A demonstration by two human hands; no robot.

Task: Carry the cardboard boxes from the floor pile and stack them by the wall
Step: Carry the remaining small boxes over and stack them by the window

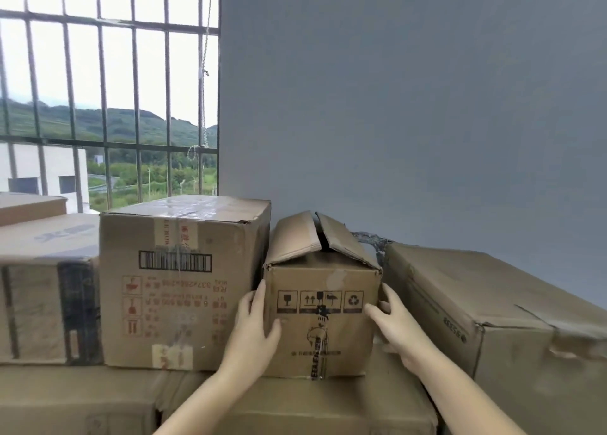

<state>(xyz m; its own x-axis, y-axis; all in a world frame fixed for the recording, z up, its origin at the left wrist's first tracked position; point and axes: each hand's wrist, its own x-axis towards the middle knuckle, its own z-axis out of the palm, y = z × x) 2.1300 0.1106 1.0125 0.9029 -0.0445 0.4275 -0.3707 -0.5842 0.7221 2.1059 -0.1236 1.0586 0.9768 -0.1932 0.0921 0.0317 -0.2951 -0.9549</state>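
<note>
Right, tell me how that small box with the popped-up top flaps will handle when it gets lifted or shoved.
The small box probably lifts easily: both hands span its sides. Its top flaps stand unsealed, so the top likely gives little stiffness and may sag under another box. Squat and flat-based on the lower box, it should slide, not tip.

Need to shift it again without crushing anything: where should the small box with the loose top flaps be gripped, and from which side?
Grip the small box by its two upright side walls, low down, coming from the front as the left hand and right hand do. The top flaps are raised and untaped, so offer no hold. The tall box sits close on its left, leaving little finger room there.
</note>
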